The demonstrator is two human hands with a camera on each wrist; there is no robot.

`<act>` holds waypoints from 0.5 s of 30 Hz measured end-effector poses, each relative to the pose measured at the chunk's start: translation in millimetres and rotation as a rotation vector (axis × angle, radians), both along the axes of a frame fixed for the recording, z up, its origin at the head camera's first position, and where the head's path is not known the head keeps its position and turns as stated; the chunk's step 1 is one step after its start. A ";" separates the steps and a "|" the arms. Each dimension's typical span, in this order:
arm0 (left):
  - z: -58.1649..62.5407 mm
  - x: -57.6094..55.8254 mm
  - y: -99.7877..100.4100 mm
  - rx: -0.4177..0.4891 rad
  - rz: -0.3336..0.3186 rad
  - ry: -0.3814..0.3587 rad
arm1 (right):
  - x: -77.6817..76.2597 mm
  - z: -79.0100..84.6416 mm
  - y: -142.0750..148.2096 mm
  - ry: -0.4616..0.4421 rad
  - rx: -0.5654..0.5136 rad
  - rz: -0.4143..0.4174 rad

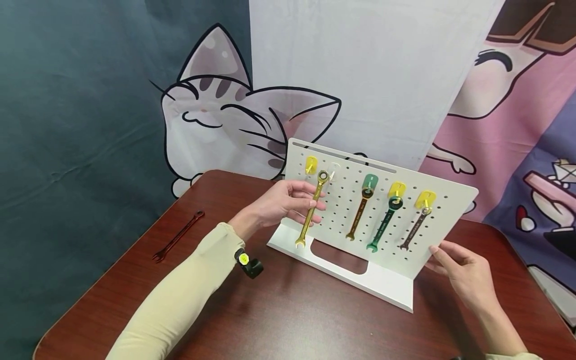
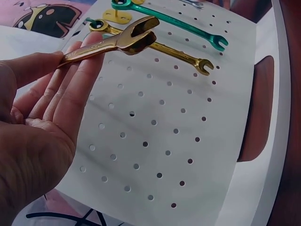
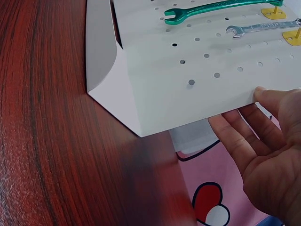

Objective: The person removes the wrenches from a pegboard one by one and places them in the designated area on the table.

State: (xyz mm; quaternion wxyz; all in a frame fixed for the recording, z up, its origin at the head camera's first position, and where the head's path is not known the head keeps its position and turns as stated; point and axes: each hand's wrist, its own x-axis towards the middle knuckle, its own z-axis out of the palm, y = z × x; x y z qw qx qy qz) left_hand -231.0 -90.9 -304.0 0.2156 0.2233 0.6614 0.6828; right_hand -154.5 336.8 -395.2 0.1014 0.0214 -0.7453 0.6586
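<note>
A gold combination wrench (image 1: 310,215) is pinched between the thumb and fingers of my left hand (image 1: 283,202), in front of the white pegboard (image 1: 337,222). Its ring end points up beside a clear-white hook (image 1: 335,169); the head view does not settle whether they touch. In the left wrist view its open jaw faces the camera. My right hand (image 1: 465,272) grips the board's right edge, thumb on the front face and fingers behind. From hooks hang an amber-gold wrench (image 1: 359,217), a green wrench (image 1: 384,225) and a small wrench (image 1: 415,231), silvery in the right wrist view.
A yellow hook (image 1: 311,165) without a wrench is at the board's upper left. On the brown table (image 1: 279,315), a red wrench (image 1: 179,236) lies to the left. Behind the table hangs a cloth (image 1: 373,65) with cartoon figures.
</note>
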 end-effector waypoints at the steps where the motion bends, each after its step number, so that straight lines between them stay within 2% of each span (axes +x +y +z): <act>1: -0.3 0.5 -1.1 0.001 0.001 -0.003 | -0.1 -0.1 0.2 -0.005 0.002 -0.003; 7: -4.1 2.6 -7.5 -0.008 0.010 -0.028 | 0.0 -0.6 1.1 -0.021 0.032 -0.012; 15: -12.3 3.4 -14.0 -0.020 0.026 -0.034 | 0.9 0.8 -1.1 0.023 0.034 0.009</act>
